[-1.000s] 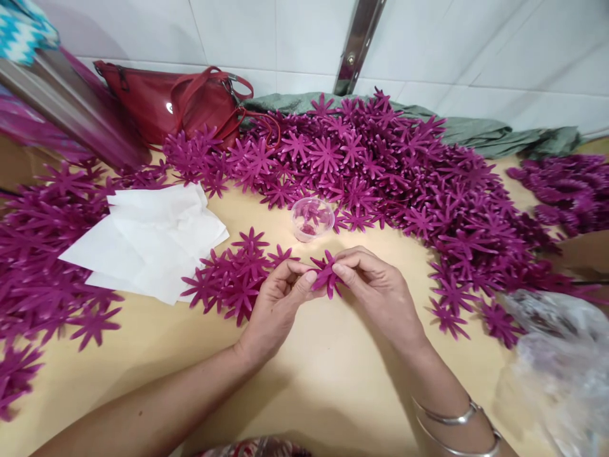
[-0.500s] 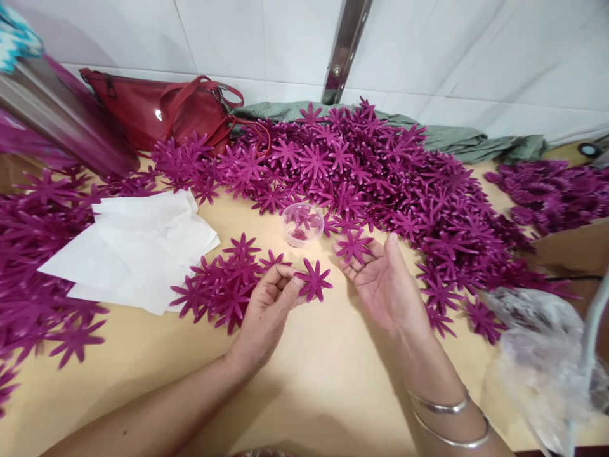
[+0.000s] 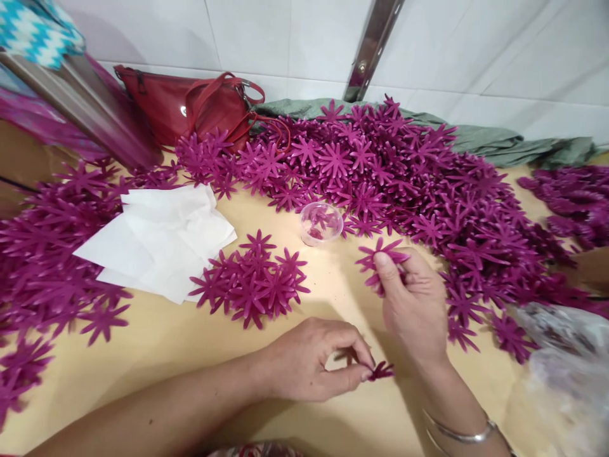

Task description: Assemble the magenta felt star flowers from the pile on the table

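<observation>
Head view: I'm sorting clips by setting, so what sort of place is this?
Perhaps an indoor handcraft workspace: magenta flower-shaped pieces heaped on a tabletop before a tiled wall.

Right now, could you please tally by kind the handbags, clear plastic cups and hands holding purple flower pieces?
Red handbag: 1
Clear plastic cup: 1
Left hand and right hand, each holding at least one purple flower piece: 2
Total: 4
The piled flower pieces overlap too much to count.

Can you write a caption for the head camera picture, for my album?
Left hand and right hand pinch purple flower shapes above a pale table.
</observation>
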The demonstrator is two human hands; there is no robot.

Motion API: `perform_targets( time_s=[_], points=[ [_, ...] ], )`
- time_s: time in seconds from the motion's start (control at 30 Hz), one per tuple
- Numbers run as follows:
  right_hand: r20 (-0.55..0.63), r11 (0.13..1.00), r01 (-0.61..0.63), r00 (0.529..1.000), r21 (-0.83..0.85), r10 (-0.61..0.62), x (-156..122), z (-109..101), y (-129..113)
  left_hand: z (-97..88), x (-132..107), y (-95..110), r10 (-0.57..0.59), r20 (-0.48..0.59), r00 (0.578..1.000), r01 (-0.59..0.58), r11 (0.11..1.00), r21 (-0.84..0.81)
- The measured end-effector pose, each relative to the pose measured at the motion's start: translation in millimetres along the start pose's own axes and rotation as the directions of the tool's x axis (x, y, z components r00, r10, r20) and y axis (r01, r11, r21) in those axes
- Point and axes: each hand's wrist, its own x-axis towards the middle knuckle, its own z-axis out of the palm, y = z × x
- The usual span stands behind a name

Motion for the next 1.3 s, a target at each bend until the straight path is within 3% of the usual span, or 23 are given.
perform_targets(
  time_s=[0.13, 0.3, 0.37, 0.57, 0.63, 0.73, 0.8, 0.9, 1.0, 1.1, 1.17, 1.23, 1.3],
  points=[
    [0.304, 0.996, 0.034, 0.953, -0.079, -0.008, -9.1, 13.6, -7.4, 3.3, -0.7, -5.4, 0.022, 0.021, 1.000, -0.022, 0.999, 0.025],
    [0.582, 0.974, 0.187, 0.809, -0.127, -0.080, -7.5, 30.9, -12.2, 7.3, -0.8, -12.0, 0.045, 0.063, 0.997, -0.046, 0.999, 0.014],
    [0.625, 0.965, 0.236, 0.772, -0.111, -0.117, -5.3, 33.6, -13.8, 7.5, -0.2, -13.3, 0.062, 0.071, 0.996, -0.064, 0.998, 0.024],
    [0.637, 0.933, 0.334, 0.750, -0.134, -0.177, -1.2, 38.1, -18.6, 6.4, 0.0, -12.9, 0.122, 0.047, 0.991, -0.125, 0.989, 0.076],
    [0.697, 0.888, 0.429, 0.688, -0.165, -0.203, 0.7, 45.8, -21.8, 5.7, -1.5, -11.3, 0.111, 0.040, 0.993, -0.115, 0.987, 0.111],
    [0.792, 0.790, 0.596, 0.549, -0.148, -0.266, 4.5, 60.2, -27.5, 4.4, -4.2, -9.2, 0.072, 0.035, 0.997, -0.076, 0.988, 0.136],
    [0.805, 0.753, 0.644, 0.514, -0.135, -0.295, 6.8, 64.7, -31.0, 3.9, -4.8, -9.0, 0.062, 0.022, 0.998, -0.065, 0.988, 0.140],
    [0.749, 0.757, 0.633, 0.578, -0.162, -0.323, 9.0, 53.8, -35.0, 3.6, -2.9, -10.6, 0.089, -0.036, 0.995, -0.085, 0.990, 0.116],
    [0.687, 0.778, 0.603, 0.641, -0.175, -0.342, 7.7, 25.3, -37.3, 2.3, 0.9, -12.2, 0.049, -0.199, 0.979, -0.060, 0.997, -0.046],
    [0.552, 0.786, 0.560, 0.755, -0.261, -0.355, -1.6, -1.8, -35.4, -1.4, 4.1, -12.7, -0.101, -0.402, 0.910, -0.041, 0.943, -0.331],
    [0.441, 0.767, 0.536, 0.818, -0.351, -0.370, -12.3, -10.7, -30.1, -4.2, 5.5, -13.0, -0.176, -0.498, 0.849, -0.063, 0.903, -0.426],
    [0.359, 0.759, 0.502, 0.857, -0.415, -0.371, -23.6, -11.8, -21.6, -6.0, 6.4, -13.4, -0.214, -0.540, 0.814, -0.077, 0.882, -0.465],
    [0.295, 0.798, 0.435, 0.895, -0.418, -0.334, -32.1, -8.6, -12.4, -6.5, 7.0, -13.6, -0.235, -0.541, 0.807, -0.074, 0.869, -0.489]
  ],
)
